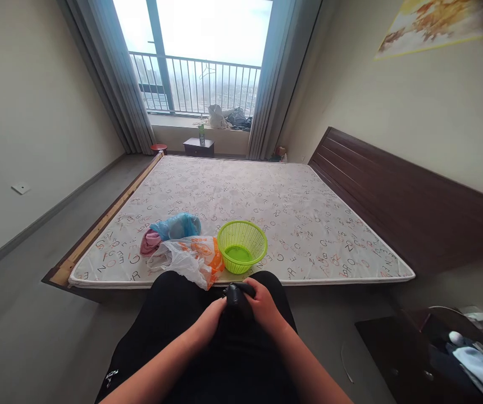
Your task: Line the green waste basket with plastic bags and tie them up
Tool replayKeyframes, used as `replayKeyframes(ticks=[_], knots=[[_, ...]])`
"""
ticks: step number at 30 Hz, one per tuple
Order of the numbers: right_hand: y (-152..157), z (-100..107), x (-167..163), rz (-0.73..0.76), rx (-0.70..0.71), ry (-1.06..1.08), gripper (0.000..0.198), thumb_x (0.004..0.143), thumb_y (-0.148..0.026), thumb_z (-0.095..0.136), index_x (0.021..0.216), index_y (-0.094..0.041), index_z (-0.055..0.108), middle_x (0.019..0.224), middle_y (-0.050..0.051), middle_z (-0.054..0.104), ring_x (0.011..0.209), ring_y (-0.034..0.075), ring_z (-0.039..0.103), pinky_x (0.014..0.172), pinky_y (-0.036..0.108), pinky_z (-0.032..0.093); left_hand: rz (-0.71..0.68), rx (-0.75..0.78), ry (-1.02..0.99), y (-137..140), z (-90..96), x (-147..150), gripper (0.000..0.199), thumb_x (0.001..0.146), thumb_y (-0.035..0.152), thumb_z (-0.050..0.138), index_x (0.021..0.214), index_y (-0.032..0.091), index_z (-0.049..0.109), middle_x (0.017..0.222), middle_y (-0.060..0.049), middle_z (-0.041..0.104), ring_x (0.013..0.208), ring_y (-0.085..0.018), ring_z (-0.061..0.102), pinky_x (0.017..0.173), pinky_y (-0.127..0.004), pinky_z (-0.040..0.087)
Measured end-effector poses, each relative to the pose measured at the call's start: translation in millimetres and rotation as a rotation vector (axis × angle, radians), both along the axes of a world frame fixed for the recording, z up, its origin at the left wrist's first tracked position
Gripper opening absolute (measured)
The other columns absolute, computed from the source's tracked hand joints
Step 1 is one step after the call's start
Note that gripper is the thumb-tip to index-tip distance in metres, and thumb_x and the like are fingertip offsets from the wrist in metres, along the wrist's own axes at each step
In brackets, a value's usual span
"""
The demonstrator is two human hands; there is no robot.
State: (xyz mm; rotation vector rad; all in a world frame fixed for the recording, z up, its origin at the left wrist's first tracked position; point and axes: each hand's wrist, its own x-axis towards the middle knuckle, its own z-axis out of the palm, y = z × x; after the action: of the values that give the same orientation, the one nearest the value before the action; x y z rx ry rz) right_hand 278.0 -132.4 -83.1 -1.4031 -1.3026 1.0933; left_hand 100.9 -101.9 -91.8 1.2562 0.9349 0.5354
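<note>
The mattress [292, 193] carries a white-and-orange plastic bag [188, 255] and, to its right, a green basket [241, 231], both near the middle of the near edge, likely for easy reach. Just off that edge, over the lap [165, 314], the left hand [212, 315] and right hand [263, 303] are mostly closed, gripping 1 black item [236, 303] from opposite sides, presumably to steady it.

Just off the near edge of the white, letter-printed mattress [300, 247], the left hand [213, 315] and right hand [263, 304] are hiding parts of a black, indistinct object [235, 300]. A crumpled white-and-orange plastic bag [191, 259] is covering some of that edge. The view is cutting off the brown wooden headboard [397, 188] and the yellow-edged painting [435, 27].
</note>
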Motion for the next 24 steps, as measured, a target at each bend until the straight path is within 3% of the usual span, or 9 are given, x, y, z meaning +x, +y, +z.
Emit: replayKeyframes(ticks=[4, 6, 10, 13, 17, 19, 21, 24], knots=[[3, -26, -10, -0.127, -0.097, 0.204, 0.023, 0.075, -0.04, 0.072, 0.078, -0.02, 0.062, 0.074, -0.001, 0.063, 0.073, 0.018, 0.056, 0.07, 0.03, 0.045, -0.077, 0.267, 0.149, -3, 9.1, -12, 0.059, 0.096, 0.057, 0.048, 0.134, 0.015, 0.064, 0.123, -0.013, 0.073, 0.117, -0.03, 0.065, 0.102, -0.04, 0.048], [3, -32, -13, -0.133, -0.181, 0.271, 0.025, 0.069, -0.039, 0.076, 0.081, -0.019, 0.066, 0.077, 0.0, 0.067, 0.075, 0.02, 0.058, 0.074, 0.032, 0.047, -0.138, 0.394, 0.331, -7, 15.3, -16, 0.072, 0.09, 0.057, 0.06, 0.148, 0.014, 0.052, 0.116, -0.014, 0.075, 0.105, -0.031, 0.069, 0.093, -0.039, 0.051], [0, -35, -16, -0.018, -0.325, 0.41, 0.032, 0.068, -0.043, 0.078, 0.083, -0.017, 0.071, 0.078, 0.002, 0.07, 0.075, 0.02, 0.06, 0.077, 0.034, 0.047, -0.194, 0.485, 0.641, -14, 25.0, -15, 0.1, 0.078, 0.053, 0.073, 0.161, 0.014, 0.032, 0.095, -0.012, 0.078, 0.088, -0.034, 0.072, 0.078, -0.039, 0.051], [-3, -32, -15, 0.066, -0.389, 0.498, 0.035, 0.073, -0.048, 0.074, 0.084, -0.016, 0.072, 0.078, 0.002, 0.07, 0.075, 0.019, 0.061, 0.077, 0.033, 0.047, -0.188, 0.522, 0.653, -15, 28.8, -12, 0.088, 0.079, 0.052, 0.072, 0.157, 0.021, 0.043, 0.101, -0.011, 0.079, 0.093, -0.033, 0.073, 0.081, -0.036, 0.051], [0, -29, -7, -0.09, -0.425, 0.47, 0.028, 0.072, -0.041, 0.072, 0.087, -0.017, 0.067, 0.075, 0.001, 0.068, 0.068, 0.017, 0.059, 0.067, 0.028, 0.047, -0.084, 0.4, 0.436, -8, 24.3, -11, 0.039, 0.086, 0.045, 0.064, 0.117, 0.022, 0.074, 0.104, -0.007, 0.079, 0.096, -0.026, 0.071, 0.083, -0.03, 0.05], [0, -21, 0, -0.091, -0.316, 0.446, 0.031, 0.074, -0.038, 0.071, 0.098, -0.02, 0.067, 0.084, 0.001, 0.07, 0.073, 0.018, 0.063, 0.07, 0.029, 0.05, -0.025, 0.285, 0.284, -1, 16.7, -10, 0.036, 0.088, 0.047, 0.061, 0.101, 0.017, 0.077, 0.098, -0.008, 0.078, 0.092, -0.025, 0.069, 0.08, -0.03, 0.049], [-4, -8, 7, 0.019, -0.135, 0.348, 0.039, 0.079, -0.037, 0.069, 0.116, -0.023, 0.066, 0.107, 0.005, 0.072, 0.096, 0.022, 0.067, 0.087, 0.035, 0.053, 0.035, 0.101, 0.146, 4, 7.0, -9, 0.045, 0.085, 0.056, 0.061, 0.091, 0.013, 0.076, 0.086, -0.008, 0.076, 0.081, -0.025, 0.067, 0.073, -0.031, 0.048], [-12, 15, 8, 0.223, 0.115, 0.06, 0.058, 0.084, -0.038, 0.074, 0.139, -0.027, 0.058, 0.142, 0.009, 0.059, 0.134, 0.027, 0.054, 0.115, 0.045, 0.04, 0.067, -0.141, 0.01, 8, -5.5, -8, 0.047, 0.074, 0.059, 0.069, 0.079, 0.013, 0.074, 0.073, -0.007, 0.071, 0.071, -0.023, 0.063, 0.069, -0.032, 0.048]])
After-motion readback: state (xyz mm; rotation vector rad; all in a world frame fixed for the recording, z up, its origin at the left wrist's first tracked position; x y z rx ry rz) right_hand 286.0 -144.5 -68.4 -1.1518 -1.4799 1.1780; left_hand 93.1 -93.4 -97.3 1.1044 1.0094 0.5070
